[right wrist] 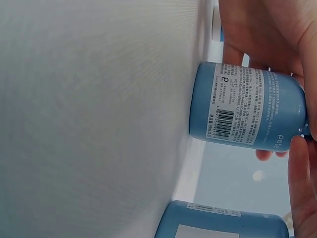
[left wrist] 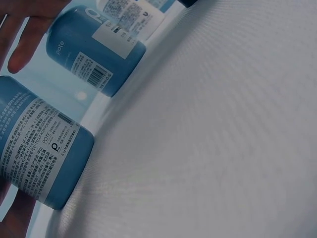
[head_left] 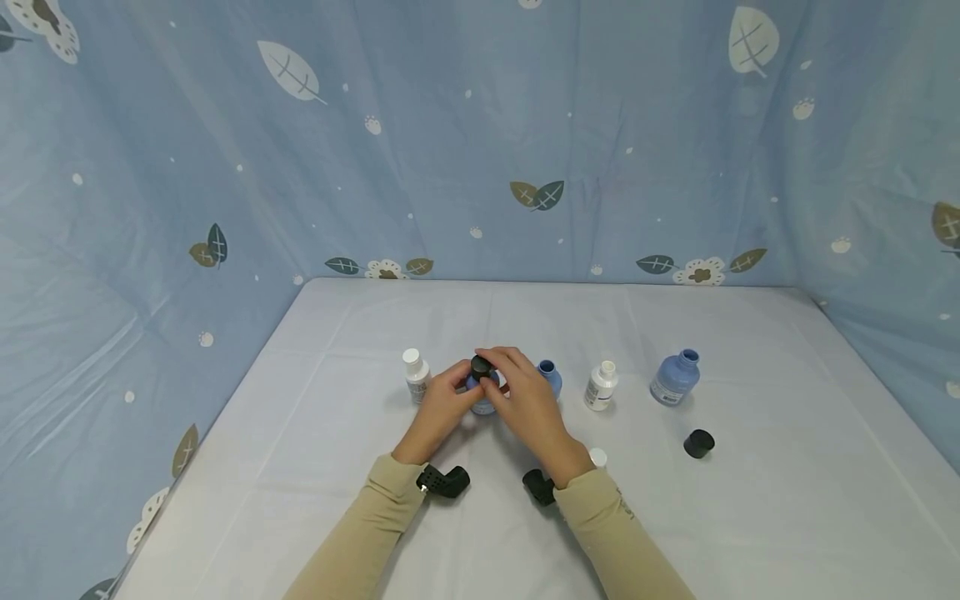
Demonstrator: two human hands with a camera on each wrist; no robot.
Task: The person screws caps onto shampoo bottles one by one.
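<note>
A blue bottle (head_left: 483, 407) stands upright on the table between my hands, its printed label showing in both wrist views. My left hand (head_left: 444, 406) grips it around the upper body, with fingers curled behind it in the right wrist view. On top of its neck sits a black cap (head_left: 481, 367), which my right hand (head_left: 528, 407) pinches between thumb and fingers. Just right of it, a second blue bottle (left wrist: 94, 52) is uncapped, partly hidden by my right hand in the head view. A white bottle (head_left: 416, 377) with a white cap stands just beyond my left hand.
Farther right stand another white bottle (head_left: 601, 387) and an uncapped blue bottle (head_left: 676, 378). A loose black cap (head_left: 699, 443) lies in front of them. Beside my right wrist, a small white object (head_left: 597, 457) is partly hidden. A patterned blue curtain (head_left: 465, 150) hangs behind the table.
</note>
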